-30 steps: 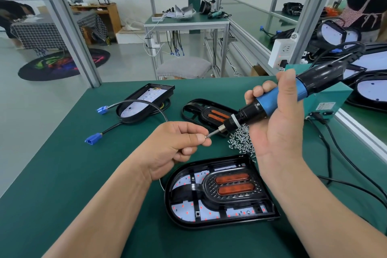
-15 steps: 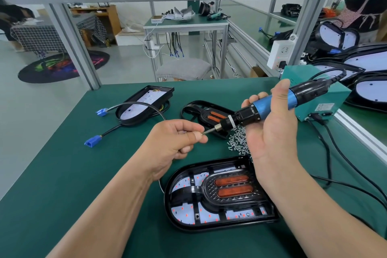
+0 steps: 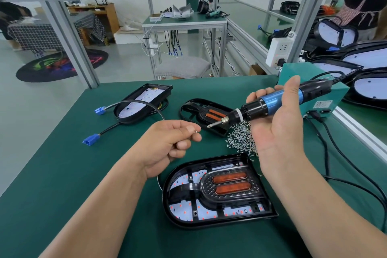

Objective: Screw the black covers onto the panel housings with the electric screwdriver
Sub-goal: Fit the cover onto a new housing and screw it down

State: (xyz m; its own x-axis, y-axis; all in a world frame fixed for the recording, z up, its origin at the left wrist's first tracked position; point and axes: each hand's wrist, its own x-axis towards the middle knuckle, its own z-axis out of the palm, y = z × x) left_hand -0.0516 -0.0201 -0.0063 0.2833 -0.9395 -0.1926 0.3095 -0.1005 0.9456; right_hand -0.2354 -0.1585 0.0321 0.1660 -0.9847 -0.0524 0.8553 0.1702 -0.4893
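A glossy black D-shaped plastic panel housing (image 3: 167, 199) is lying flat on the matte green bench mat (image 3: 73, 174), its ribbed black cover (image 3: 209, 192) with two amber oval lenses seated inside. Beyond the housing, the left hand (image 3: 171, 142) is pinching a tiny silver screw (image 3: 196, 131) just short of the bit of the blue-and-black cylindrical electric screwdriver (image 3: 270, 103), which the right hand (image 3: 278, 132) is gripping. Open mat is stretching left of the housing.
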